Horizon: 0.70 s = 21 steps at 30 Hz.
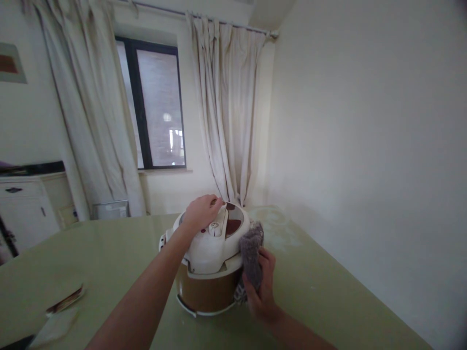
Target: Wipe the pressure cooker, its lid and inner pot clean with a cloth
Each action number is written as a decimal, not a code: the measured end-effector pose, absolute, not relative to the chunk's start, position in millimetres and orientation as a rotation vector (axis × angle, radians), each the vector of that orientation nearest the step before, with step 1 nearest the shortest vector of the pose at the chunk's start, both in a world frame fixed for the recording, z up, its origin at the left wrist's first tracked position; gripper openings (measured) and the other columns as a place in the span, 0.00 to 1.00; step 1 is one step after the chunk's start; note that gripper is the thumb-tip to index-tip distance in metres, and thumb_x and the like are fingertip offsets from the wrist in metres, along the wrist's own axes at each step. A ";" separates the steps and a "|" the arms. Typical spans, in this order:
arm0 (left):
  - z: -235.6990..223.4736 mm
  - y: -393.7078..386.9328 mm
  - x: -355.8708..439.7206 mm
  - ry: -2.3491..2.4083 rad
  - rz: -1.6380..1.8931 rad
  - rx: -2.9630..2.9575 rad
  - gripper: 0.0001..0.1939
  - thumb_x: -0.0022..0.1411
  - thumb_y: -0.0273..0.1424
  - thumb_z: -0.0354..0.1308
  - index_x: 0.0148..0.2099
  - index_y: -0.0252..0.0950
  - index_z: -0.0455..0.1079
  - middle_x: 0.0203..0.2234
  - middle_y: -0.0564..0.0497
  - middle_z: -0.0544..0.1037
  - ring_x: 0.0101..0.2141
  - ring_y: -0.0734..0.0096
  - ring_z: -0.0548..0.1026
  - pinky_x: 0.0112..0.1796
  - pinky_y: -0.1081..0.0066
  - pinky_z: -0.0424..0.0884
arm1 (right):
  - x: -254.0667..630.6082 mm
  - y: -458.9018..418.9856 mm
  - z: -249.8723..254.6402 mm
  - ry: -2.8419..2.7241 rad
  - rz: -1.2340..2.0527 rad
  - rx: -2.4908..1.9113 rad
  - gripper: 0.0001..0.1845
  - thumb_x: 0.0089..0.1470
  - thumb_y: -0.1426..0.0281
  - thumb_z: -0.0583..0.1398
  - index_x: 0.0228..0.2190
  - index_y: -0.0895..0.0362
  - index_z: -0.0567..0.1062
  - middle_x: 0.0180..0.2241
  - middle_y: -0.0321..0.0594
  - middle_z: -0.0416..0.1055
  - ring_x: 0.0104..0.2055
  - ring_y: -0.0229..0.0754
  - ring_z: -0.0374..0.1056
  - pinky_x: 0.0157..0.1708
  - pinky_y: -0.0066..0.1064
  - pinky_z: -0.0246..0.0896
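A cream and brown electric pressure cooker (211, 272) stands on a pale green table (109, 253). My left hand (201, 212) rests on top of its white lid, fingers curled over the lid's far part near the dark red markings. My right hand (263, 287) presses a grey cloth (251, 257) against the cooker's right side, fingers closed on the cloth. The cloth reaches from the lid's rim down the brown body.
A flat brownish object (65, 300) and something white lie near the table's left front edge. A white cabinet (25, 209) stands at the left. A dark window (156, 107) with cream curtains is behind the table, a bare wall to the right.
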<state>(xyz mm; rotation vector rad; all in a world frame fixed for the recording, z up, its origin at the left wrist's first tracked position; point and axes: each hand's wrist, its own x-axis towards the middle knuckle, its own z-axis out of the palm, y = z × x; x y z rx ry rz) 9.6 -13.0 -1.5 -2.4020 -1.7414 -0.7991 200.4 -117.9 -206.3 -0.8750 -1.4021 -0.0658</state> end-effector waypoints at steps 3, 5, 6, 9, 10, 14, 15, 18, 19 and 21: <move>-1.1 -13.3 9.1 -1.701 -0.807 -2.418 0.22 0.74 0.42 0.44 0.41 0.42 0.79 0.44 0.46 0.85 0.45 0.57 0.81 0.42 0.66 0.67 | 210.0 -96.1 -152.4 -1.469 -0.136 -0.905 0.24 0.64 0.59 0.59 0.59 0.50 0.72 0.62 0.49 0.62 0.65 0.58 0.59 0.63 0.55 0.57; -1.0 -13.4 9.1 -1.686 -0.808 -2.428 0.22 0.74 0.42 0.44 0.41 0.42 0.79 0.44 0.46 0.85 0.45 0.57 0.81 0.42 0.66 0.67 | 219.9 -60.8 -102.1 -1.557 -0.113 -1.072 0.21 0.62 0.56 0.61 0.53 0.49 0.78 0.67 0.45 0.60 0.68 0.60 0.55 0.68 0.59 0.46; -0.9 -13.4 9.2 -1.684 -0.807 -2.432 0.22 0.74 0.42 0.44 0.42 0.43 0.79 0.44 0.46 0.85 0.45 0.57 0.81 0.42 0.66 0.67 | 224.2 -39.6 -79.3 -1.602 -0.042 -1.144 0.21 0.60 0.54 0.63 0.50 0.49 0.81 0.67 0.44 0.63 0.68 0.61 0.56 0.69 0.60 0.46; -1.0 -13.5 9.6 -1.698 -0.806 -2.429 0.22 0.74 0.43 0.44 0.44 0.43 0.80 0.47 0.46 0.85 0.47 0.56 0.81 0.44 0.66 0.68 | 230.9 22.8 -36.3 -1.759 0.437 -1.214 0.19 0.57 0.53 0.64 0.44 0.52 0.84 0.51 0.44 0.79 0.57 0.56 0.70 0.62 0.50 0.60; -1.1 -13.6 9.7 -1.706 -0.807 -2.425 0.22 0.74 0.43 0.44 0.45 0.43 0.80 0.47 0.46 0.85 0.47 0.56 0.81 0.44 0.66 0.68 | 231.5 39.3 -30.9 -1.754 0.552 -1.217 0.19 0.57 0.54 0.64 0.42 0.52 0.84 0.46 0.43 0.81 0.52 0.54 0.73 0.60 0.48 0.63; -1.9 -13.9 10.2 -1.741 -0.816 -2.403 0.22 0.74 0.43 0.44 0.45 0.44 0.80 0.48 0.46 0.85 0.46 0.57 0.81 0.44 0.66 0.68 | 235.0 64.8 -36.7 -1.720 0.640 -1.203 0.20 0.55 0.52 0.63 0.36 0.54 0.84 0.35 0.41 0.82 0.43 0.52 0.76 0.52 0.44 0.69; -2.2 -13.7 10.3 -1.750 -0.821 -2.396 0.23 0.74 0.44 0.44 0.45 0.44 0.80 0.47 0.46 0.85 0.46 0.57 0.81 0.44 0.66 0.69 | 237.3 60.5 -42.9 -1.709 0.633 -1.162 0.21 0.57 0.51 0.62 0.39 0.54 0.84 0.37 0.41 0.82 0.44 0.52 0.76 0.53 0.44 0.69; -3.0 -12.7 10.9 -1.775 -0.827 -2.382 0.23 0.74 0.45 0.44 0.44 0.44 0.80 0.46 0.45 0.85 0.45 0.56 0.81 0.43 0.65 0.69 | 244.0 23.7 -75.3 -1.636 0.507 -0.977 0.25 0.60 0.51 0.59 0.50 0.54 0.80 0.47 0.43 0.80 0.51 0.51 0.74 0.58 0.45 0.67; -3.1 -12.3 11.1 -1.780 -0.827 -2.381 0.24 0.74 0.45 0.44 0.44 0.44 0.80 0.45 0.45 0.85 0.44 0.56 0.81 0.43 0.65 0.69 | 244.1 4.7 -92.0 -1.593 0.409 -0.948 0.25 0.61 0.51 0.60 0.51 0.53 0.79 0.48 0.44 0.79 0.52 0.52 0.74 0.59 0.47 0.66; -3.0 -11.8 11.1 -1.781 -0.822 -2.384 0.24 0.74 0.45 0.43 0.44 0.44 0.80 0.44 0.44 0.85 0.44 0.56 0.81 0.43 0.65 0.69 | 238.2 -39.5 -132.5 -1.465 0.168 -0.900 0.25 0.61 0.55 0.60 0.57 0.51 0.74 0.54 0.47 0.74 0.58 0.55 0.70 0.62 0.53 0.63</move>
